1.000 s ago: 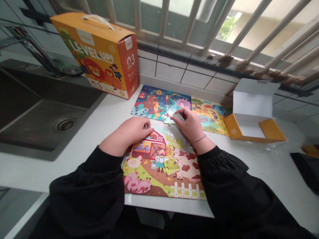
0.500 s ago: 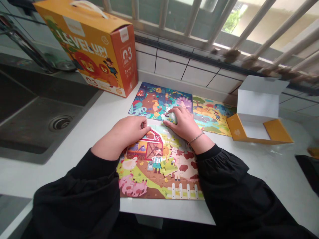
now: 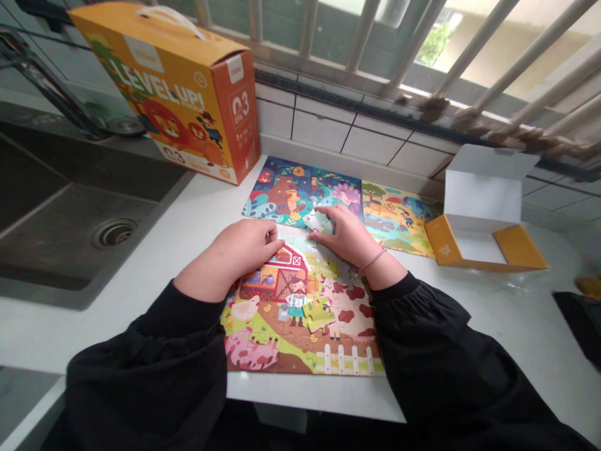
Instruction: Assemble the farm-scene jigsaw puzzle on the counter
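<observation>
A farm jigsaw puzzle (image 3: 263,326) with a red barn, a farmer, a cow and a pig lies on the white counter. My left hand (image 3: 248,247) rests on its upper left part, fingers curled and pressed together near the barn roof; whatever may be under the fingertips is hidden. Between the thumb and fingers of my right hand (image 3: 345,235) is a pale puzzle piece (image 3: 317,219), tilted, at the farm puzzle's upper edge. A loose green puzzle piece (image 3: 319,315) lies on top of the picture, between farmer and cow.
Behind are a dark blue forest puzzle (image 3: 286,181) and a yellow savanna puzzle (image 3: 387,216). An orange puzzle box (image 3: 188,94) stands at the back left beside the sink (image 3: 84,219). To the right sits an open yellow box (image 3: 448,241) with its white lid raised.
My right hand has shifted slightly and its fingers have lifted and turned, showing more of the pale puzzle piece. My left hand stays in place.
</observation>
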The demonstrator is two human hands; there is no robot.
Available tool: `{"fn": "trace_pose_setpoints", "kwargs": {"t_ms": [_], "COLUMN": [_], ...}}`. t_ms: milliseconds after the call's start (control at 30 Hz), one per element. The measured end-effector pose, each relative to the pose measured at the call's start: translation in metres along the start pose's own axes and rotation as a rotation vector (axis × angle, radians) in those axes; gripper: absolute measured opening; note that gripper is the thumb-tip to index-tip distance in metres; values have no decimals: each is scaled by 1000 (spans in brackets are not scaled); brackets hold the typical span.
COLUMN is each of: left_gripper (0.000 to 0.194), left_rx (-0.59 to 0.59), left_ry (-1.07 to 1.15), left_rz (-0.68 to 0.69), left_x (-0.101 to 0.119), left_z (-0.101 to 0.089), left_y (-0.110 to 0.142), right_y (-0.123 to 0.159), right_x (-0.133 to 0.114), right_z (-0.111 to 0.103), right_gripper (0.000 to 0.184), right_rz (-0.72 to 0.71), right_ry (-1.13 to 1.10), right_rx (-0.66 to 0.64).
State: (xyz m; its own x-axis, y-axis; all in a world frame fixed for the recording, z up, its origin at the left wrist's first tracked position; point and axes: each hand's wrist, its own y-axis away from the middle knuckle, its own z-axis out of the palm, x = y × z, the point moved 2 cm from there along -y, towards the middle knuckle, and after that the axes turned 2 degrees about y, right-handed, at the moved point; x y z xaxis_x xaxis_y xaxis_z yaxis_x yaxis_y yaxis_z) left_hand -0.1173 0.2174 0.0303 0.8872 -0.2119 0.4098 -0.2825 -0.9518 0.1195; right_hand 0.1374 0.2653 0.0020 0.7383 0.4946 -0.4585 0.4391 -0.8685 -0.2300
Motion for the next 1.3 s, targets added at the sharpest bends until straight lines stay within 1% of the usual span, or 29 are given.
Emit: {"fn": "trace_pose_setpoints", "kwargs": {"t_ms": [100, 267, 333, 400, 467, 567, 633, 733, 767, 867, 967, 1067, 1167, 1300], "left_gripper": [28, 27, 27, 27, 27, 27, 27, 26, 26, 26, 26, 27, 29, 29], "left_rx": [-9, -17, -19, -15, -12, -9, -1, -10, -15, -10, 17, 23, 24, 30], "left_ry": [0, 1, 2, 3, 4, 2, -3, 0, 4, 23, 30, 25, 22, 32], "left_rz": [-3, -19, -19, -10, -6, -1, 4, -8, -12, -2, 14, 19, 27, 38], "left_x": [1, 0, 0, 0, 0, 0, 0, 4, 5, 11, 13, 11, 9, 10], "left_z": [0, 0, 0, -1, -1, 0, -1, -2, -3, -6, -7, -5, -4, -4], "left_y": [0, -1, -1, -1, -1, -1, 0, 2, 3, 5, 7, 6, 4, 5], "right_y": [0, -1, -1, -1, -2, -2, -2, 0, 1, 6, 11, 14, 15, 15], "right_x": [1, 3, 4, 3, 2, -1, -2, -3, -4, -9, -15, -17, -16, -16], "right_z": [-1, -6, -9, -13, -17, -24, -30, -40, -42, -42, -34, -25, -21, -23], "right_gripper": [60, 52, 50, 48, 48, 48, 48, 54, 55, 53, 42, 34, 36, 37], "right_rz": [31, 66, 122, 182, 214, 221, 235, 265, 269, 243, 149, 83, 62, 66], "right_ry": [38, 9, -32, -64, -72, -73, -76, -76, -80, -90, -123, -127, -105, -139], "right_rx": [-5, 51, 40, 1, -45, -106, -94, -33, -39, -119, -196, -185, -156, -145]}}
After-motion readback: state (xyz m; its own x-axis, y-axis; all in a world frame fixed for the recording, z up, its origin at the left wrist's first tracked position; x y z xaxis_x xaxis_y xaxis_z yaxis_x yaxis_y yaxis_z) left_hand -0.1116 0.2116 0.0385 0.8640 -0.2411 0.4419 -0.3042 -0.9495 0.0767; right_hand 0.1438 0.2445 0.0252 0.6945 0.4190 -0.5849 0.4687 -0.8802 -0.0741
